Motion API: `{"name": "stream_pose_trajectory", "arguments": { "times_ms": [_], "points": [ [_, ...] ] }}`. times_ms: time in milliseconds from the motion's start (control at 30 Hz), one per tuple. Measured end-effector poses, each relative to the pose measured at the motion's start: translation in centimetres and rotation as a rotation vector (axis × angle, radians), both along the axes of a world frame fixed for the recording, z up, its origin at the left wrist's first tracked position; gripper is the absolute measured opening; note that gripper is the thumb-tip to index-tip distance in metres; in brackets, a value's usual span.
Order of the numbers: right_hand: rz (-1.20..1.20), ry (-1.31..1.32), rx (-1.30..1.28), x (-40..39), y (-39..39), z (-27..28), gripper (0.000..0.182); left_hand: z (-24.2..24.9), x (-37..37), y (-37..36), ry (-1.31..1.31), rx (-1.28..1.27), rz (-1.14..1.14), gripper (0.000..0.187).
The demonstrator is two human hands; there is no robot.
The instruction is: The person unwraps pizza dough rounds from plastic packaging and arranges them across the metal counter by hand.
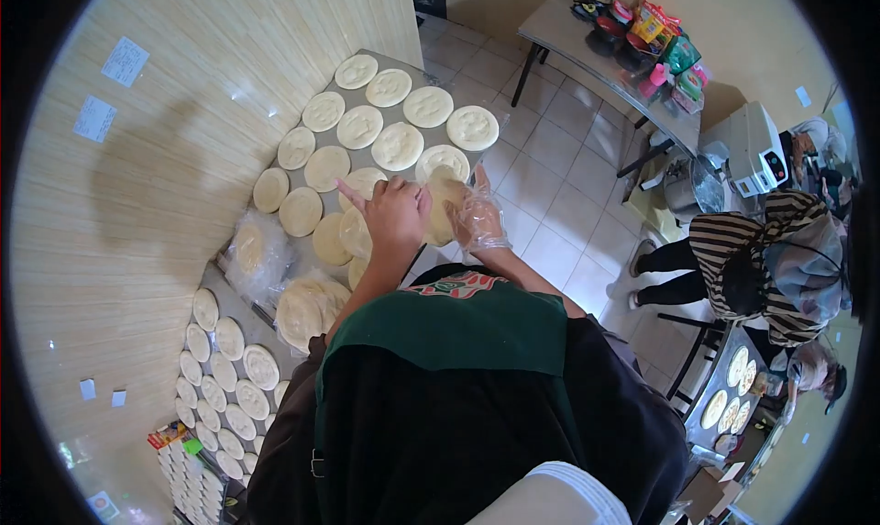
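Note:
A flat dough round is held on edge between my two hands, near the right edge of the grey table. My right hand, in a clear plastic glove, grips its right side. My bare left hand is at its left side, with the little finger stretched out and the other fingers curled; its fingertips are partly hidden. Rows of pale dough rounds lie around and beyond both hands. Below left of my left hand, a stack of rounds rests in plastic, beside another plastic-wrapped round.
More dough rounds cover a second table at lower left. A wall borders the left side. Bowls and packets stand on a far table. At right, a person in a striped top stands near a tray of rounds.

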State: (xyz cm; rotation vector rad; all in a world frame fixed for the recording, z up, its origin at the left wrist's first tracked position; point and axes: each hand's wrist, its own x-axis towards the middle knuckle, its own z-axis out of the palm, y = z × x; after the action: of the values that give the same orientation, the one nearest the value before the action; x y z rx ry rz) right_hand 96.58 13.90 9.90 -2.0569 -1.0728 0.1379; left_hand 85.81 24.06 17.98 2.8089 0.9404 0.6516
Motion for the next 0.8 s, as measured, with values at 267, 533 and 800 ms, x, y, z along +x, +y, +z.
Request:
{"name": "stream_pose_trajectory", "arguments": {
  "times_ms": [267, 533, 800],
  "points": [
    [-0.133, 0.509, 0.201, 4.3, -1.1, -0.1, 0.058, 1.4, -1.7, 0.9, -0.153, -0.397, -0.077, 0.02],
    [0.047, 0.882, 0.371, 7.4, -5.7, 7.2, 0.046, -0.9, -3.5, 3.8, -0.614, -0.951, -0.09, 0.027],
    [0.399, 1.066, -0.169, 3.4, -1.5, 4.9, 0.058, -1.1, -3.9, 0.1, -0.808, -1.116, 0.128, 0.039]
  ]
}}
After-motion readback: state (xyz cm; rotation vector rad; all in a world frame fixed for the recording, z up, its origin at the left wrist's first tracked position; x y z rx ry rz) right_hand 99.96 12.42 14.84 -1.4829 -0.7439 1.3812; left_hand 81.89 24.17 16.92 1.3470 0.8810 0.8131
